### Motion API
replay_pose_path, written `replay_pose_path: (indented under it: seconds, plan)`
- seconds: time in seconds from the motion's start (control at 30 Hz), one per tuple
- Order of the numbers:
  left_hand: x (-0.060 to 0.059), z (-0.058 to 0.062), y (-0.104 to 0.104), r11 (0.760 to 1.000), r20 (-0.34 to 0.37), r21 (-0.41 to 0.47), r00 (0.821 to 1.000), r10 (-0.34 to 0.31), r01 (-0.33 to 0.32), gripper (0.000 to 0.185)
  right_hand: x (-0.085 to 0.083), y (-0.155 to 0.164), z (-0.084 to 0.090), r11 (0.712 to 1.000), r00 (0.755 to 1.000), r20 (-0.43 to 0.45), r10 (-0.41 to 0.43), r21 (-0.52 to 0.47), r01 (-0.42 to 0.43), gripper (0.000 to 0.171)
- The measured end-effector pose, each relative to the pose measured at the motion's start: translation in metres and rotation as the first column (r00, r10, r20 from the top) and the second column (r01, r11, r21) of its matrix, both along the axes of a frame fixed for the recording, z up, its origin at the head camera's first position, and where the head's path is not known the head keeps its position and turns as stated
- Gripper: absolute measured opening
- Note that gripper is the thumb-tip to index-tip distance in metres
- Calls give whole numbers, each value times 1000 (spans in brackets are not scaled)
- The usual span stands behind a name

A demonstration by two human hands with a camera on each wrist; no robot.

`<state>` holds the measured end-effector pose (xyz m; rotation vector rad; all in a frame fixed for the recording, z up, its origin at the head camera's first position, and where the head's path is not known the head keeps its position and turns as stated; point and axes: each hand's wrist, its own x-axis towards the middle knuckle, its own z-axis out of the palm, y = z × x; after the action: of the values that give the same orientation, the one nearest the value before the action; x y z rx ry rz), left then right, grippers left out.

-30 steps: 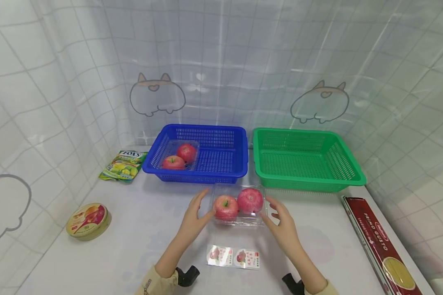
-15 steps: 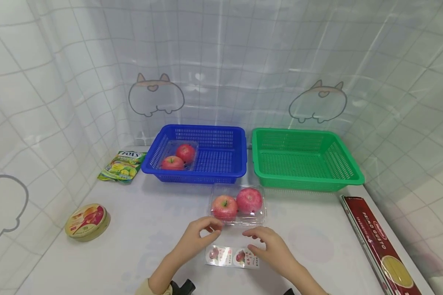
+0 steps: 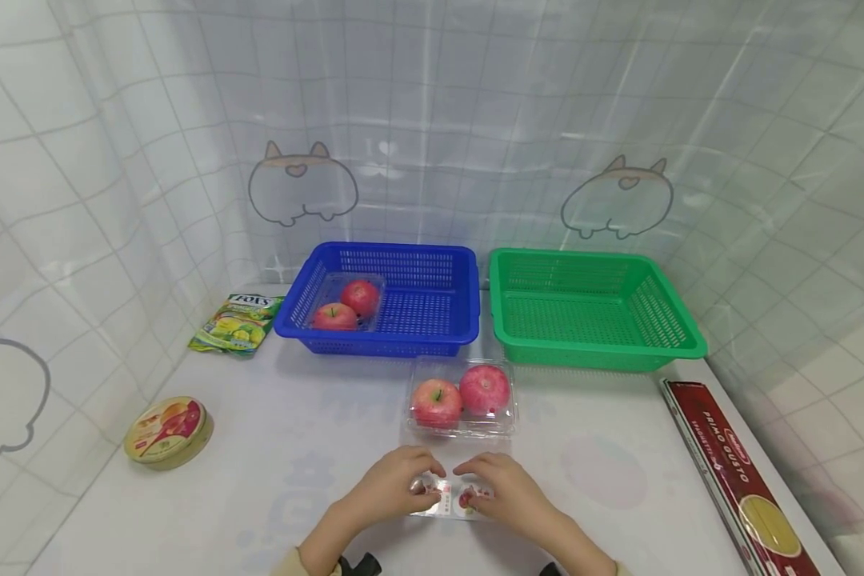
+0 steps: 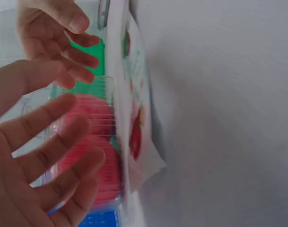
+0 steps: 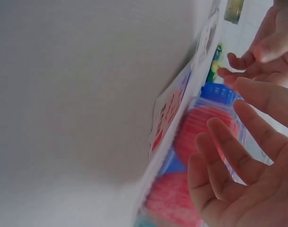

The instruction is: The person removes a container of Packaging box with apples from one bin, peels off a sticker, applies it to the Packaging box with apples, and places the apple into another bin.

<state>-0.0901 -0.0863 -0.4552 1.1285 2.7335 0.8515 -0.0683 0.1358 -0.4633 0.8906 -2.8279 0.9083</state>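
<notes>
Currently both hands, left [image 3: 392, 484] and right [image 3: 500, 490], fingers relaxed and gripping nothing, hover over the label card [image 3: 452, 497] lying flat before the apple clamshell [image 3: 461, 398]; card not yet lifted.

A staged tabletop set: cartoon-printed curtain [image 3: 432, 120] backdrop, 2 sorting baskets [image 3: 374, 300].

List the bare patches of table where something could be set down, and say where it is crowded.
Bare table lies between the round tin and the apple tray, and again between that tray and the pasta box. The green basket holds nothing. It is crowded at the near middle, where both hands meet over the label.
</notes>
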Motion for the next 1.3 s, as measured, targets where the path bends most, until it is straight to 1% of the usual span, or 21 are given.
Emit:
replay_pose_path:
  seconds: [0.03,0.1,0.2,0.27,0.37,0.57,0.63,0.73,0.87,0.97,1.07,1.17,1.23,1.3]
  plan:
    - [0,-1,0,999,-46,-32,999,5,-6,25,-1,-2,0,1000,1000,-9,4,15,-4,35]
    - [0,-3,-1,995,-108,-92,994,13,-23,34,-3,-4,-1,999,1000,-26,16,41,-15,35]
    - [0,-5,-3,983,-160,-177,987,20,-49,46,-5,-8,-1,997,998,-48,29,78,-25,36]
    - [0,-6,-4,976,-164,-211,986,18,-53,50,-6,-10,-2,994,998,-58,34,101,-28,37]
    - [1,-7,-4,970,-171,-237,985,11,-52,52,-8,-13,-3,991,997,-65,40,131,-31,39]
    - [0,-12,-4,963,-170,-264,985,14,-59,49,-11,-20,-1,986,998,-31,56,157,-50,44]
    - [-1,-13,-3,964,-147,-258,989,22,-60,47,-11,-23,-1,985,998,-19,56,167,-52,45]
    - [-3,-15,-2,970,-112,-235,993,33,-59,41,-12,-28,-1,984,999,9,38,174,-39,41]
    - [-4,-14,0,977,-78,-209,996,34,-50,36,-14,-34,-1,989,996,86,0,145,-12,33]
    - [-4,-13,2,979,-42,-201,999,30,-38,36,-14,-37,-2,994,989,149,-17,112,0,32]
    - [-4,-12,3,984,31,-174,999,44,-38,35,-15,-39,-2,995,982,187,-32,99,14,33]
    - [-3,-13,3,991,108,-128,993,55,-41,34,-16,-38,-2,995,982,185,-40,98,22,34]
    - [-4,-12,1,997,165,-73,985,51,-39,31,-17,-37,-1,996,985,166,-34,93,19,34]
    - [-5,-12,-2,999,250,-3,967,44,-44,26,-17,-36,-1,997,987,159,-21,74,9,34]
